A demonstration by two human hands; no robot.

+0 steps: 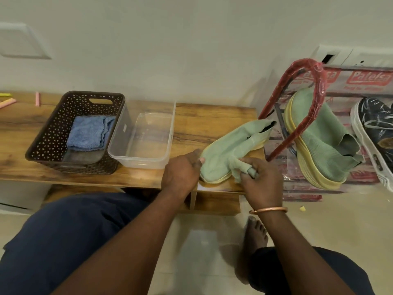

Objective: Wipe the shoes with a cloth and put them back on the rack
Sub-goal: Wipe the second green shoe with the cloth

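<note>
The green shoe (231, 150) lies at the right end of the wooden table (202, 116), at about 3 o'clock from the frame's centre. Its toe is near the table's front edge and its heel points to 1 o'clock, close to the right edge and just beside the red rack frame (319, 81).

The left hand (180, 173) grips the toe, with its thumb and fingers curled round it. The right hand (263, 182) has its fingers bunched together, pinching a green cloth (237, 169) that wraps over one fingertip and presses on the shoe's near side. A bangle (268, 210) sits on that wrist.

A strip of bare wood shows between the shoe and the clear tub (136, 162) at 9 o'clock of it. The tub touches the brown basket (42, 141), which is further out at 9 o'clock and holds a blue cloth (89, 135). More bare wood runs behind the shoe towards the wall at 12 o'clock.

**Counts**
- Shoes: three. One green is on the table, while a second green shoe (314, 133) and a dark shoe (374, 124) stand tilted on the rack at 3 o'clock.
- Cloths: two, one green and one blue.
- Containers: two.
- Chalk sticks (37, 99): three, at the table's far left, 10 o'clock
</note>
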